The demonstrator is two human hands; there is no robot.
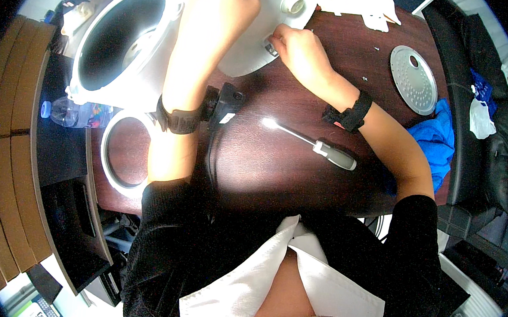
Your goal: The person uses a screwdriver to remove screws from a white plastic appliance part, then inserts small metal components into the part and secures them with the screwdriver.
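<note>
A pale plastic housing (266, 21) with a short round spout-like fitting (293, 3) lies tilted at the far side of the table. Curled over its left side is my left hand (225, 5), closed, its fingertips partly cut off by the top edge. My right hand (299, 51) pinches at a small metallic piece (270, 47) on the housing's right side; the fingers partly cover it. Closer to me, a screwdriver (336, 155) with a grey-and-white handle lies on the brown table. Both wrists wear black straps.
Left stand a big white drum-shaped vessel (159, 69) with a dark inside, a white ring (109, 158) and a plastic bottle (68, 112). Right are a perforated metal disc (420, 88), blue cloth (436, 144) and small screws (365, 79). A black sofa (495, 161) borders the table (264, 183).
</note>
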